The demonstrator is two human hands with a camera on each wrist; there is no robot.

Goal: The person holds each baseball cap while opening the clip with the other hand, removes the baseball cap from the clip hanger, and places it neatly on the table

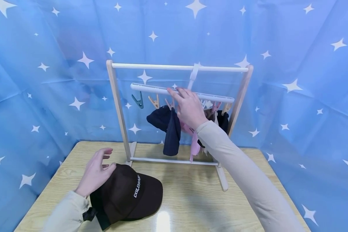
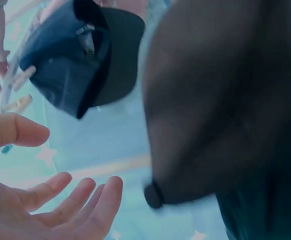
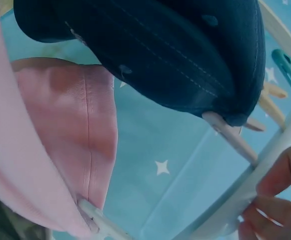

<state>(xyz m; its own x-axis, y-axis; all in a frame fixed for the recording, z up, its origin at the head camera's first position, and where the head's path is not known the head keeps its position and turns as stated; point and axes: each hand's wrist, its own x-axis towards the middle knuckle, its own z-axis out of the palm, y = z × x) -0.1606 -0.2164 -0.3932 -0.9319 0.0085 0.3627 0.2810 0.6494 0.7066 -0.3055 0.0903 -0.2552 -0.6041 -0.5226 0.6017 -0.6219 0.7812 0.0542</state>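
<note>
Nearest, lay flat on the wooden table (image 1: 191, 206) toward its front left corner: a brown cap (image 1: 127, 193) with white lettering on the crown, brim pointing right. Rested beside its rear edge, the left hand (image 1: 95, 175), fingers loosely spread and apart, thumb just touching the crown, gripping nothing. Looked soft and light, that cap, the crown likely to fold under a pinch and the brim the stiffer part; probably best taken by the brim or by the strap at the back. Further off, stood a small wooden rack (image 1: 116, 106) with a white clip hanger (image 1: 150, 88) hooked over its top bar. Reached up to that hanger, the right hand (image 1: 188, 108), fingers curled over the white bar and holding it. Hung from the clips below, a navy cap (image 1: 166, 125), a pink cap (image 1: 194, 145) partly hidden by the sleeve, and a black one (image 1: 223, 120) at the far right. Dangled free at the left end, a teal clip (image 1: 138, 100). Behind everything, spread a blue cloth with white stars (image 1: 46, 64).
</note>
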